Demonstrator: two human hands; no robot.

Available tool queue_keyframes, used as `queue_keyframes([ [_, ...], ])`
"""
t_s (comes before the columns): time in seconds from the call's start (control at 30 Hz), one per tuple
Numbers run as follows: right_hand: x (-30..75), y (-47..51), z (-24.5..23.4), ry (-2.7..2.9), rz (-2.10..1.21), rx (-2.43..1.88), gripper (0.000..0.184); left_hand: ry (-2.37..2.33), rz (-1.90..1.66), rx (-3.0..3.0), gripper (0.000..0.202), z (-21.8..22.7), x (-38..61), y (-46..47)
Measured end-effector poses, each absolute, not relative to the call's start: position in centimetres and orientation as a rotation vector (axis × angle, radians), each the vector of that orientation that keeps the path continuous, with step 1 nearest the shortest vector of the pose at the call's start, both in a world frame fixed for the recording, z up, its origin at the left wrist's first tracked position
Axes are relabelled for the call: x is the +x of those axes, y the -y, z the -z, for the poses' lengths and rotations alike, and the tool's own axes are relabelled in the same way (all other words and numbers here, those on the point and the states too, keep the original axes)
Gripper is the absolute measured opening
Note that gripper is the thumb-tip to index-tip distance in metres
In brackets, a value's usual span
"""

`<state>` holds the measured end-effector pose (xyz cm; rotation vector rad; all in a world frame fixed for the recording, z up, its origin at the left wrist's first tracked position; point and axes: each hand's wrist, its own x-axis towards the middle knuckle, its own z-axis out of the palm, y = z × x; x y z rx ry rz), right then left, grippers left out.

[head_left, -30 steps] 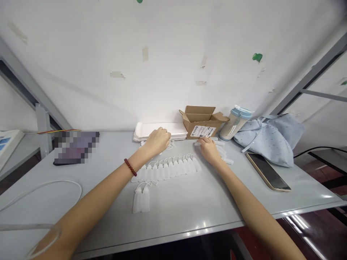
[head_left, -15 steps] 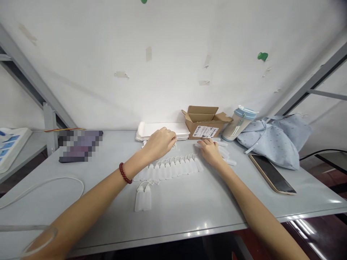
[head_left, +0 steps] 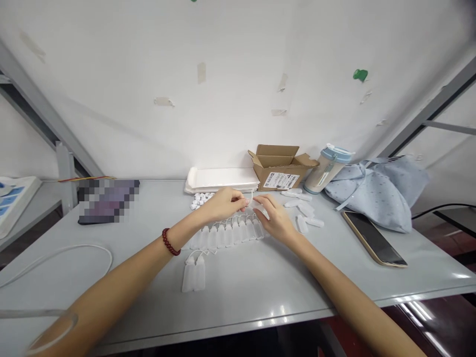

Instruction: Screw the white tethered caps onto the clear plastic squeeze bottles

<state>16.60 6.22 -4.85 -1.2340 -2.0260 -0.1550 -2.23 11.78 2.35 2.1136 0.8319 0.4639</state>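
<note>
My left hand (head_left: 226,204), with a red bead bracelet on its wrist, pinches a thin white cord (head_left: 252,195) that stands up between the hands. Facing it, my right hand (head_left: 275,218) has its fingers curled around a small translucent plastic piece, largely hidden by the fingers. Below both hands lies a row of translucent plastic sleeves (head_left: 225,235) with white cord loops at their tops. Two similar sleeves (head_left: 194,275) lie side by side nearer the front. Right of my right hand are several loose translucent pieces (head_left: 305,209).
Small white pieces (head_left: 200,200) are heaped behind my left wrist. A white tray stack (head_left: 223,179), an open cardboard box (head_left: 277,173) and a tilted cup (head_left: 329,168) stand along the wall. A blue cloth bag (head_left: 372,193) and a phone (head_left: 374,239) lie at right.
My right hand has moved left from the loose translucent pieces to meet my left hand. My left hand has shifted slightly right and lower, uncovering the small white pieces.
</note>
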Motion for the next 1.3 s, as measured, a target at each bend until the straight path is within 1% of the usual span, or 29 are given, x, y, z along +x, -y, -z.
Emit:
queue_keyframes([
  [0.23, 16.3, -5.8, 4.5, 1.967, 0.112, -1.151, 0.023, -0.824, -0.426, 2.012, 0.030, -2.2, -2.1, -12.0],
  [0.43, 15.9, -5.5, 4.3, 1.974, 0.147, -1.096, 0.024, -0.817, -0.441, 1.954, 0.030, -2.1, -2.1, -12.0],
  [0.67, 15.5, -5.2, 4.3, 1.934, 0.104, -1.046, 0.026, -0.813, -0.437, 1.895, 0.031, -2.1, -2.1, -12.1],
  [0.8, 15.3, -5.0, 4.5, 1.911, 0.084, -1.055, 0.029, -0.796, -0.426, 1.877, 0.035, -2.0, -2.2, -12.1],
  [0.97, 15.3, -5.0, 4.5, 1.908, 0.108, -0.997, 0.041, -0.759, -0.397, 1.827, 0.032, -1.6, -2.1, -12.1],
  [1.1, 15.2, -5.0, 4.3, 1.920, 0.112, -0.958, 0.047, -0.706, -0.392, 1.802, 0.033, -1.4, -2.0, -12.0],
  [1.2, 15.1, -4.7, 4.1, 1.895, 0.085, -0.968, 0.048, -0.645, -0.386, 1.798, 0.034, -1.6, -2.1, -12.0],
  [1.3, 14.9, -4.4, 3.9, 1.860, 0.047, -0.987, 0.045, -0.603, -0.379, 1.780, 0.035, -2.0, -2.2, -11.9],
])
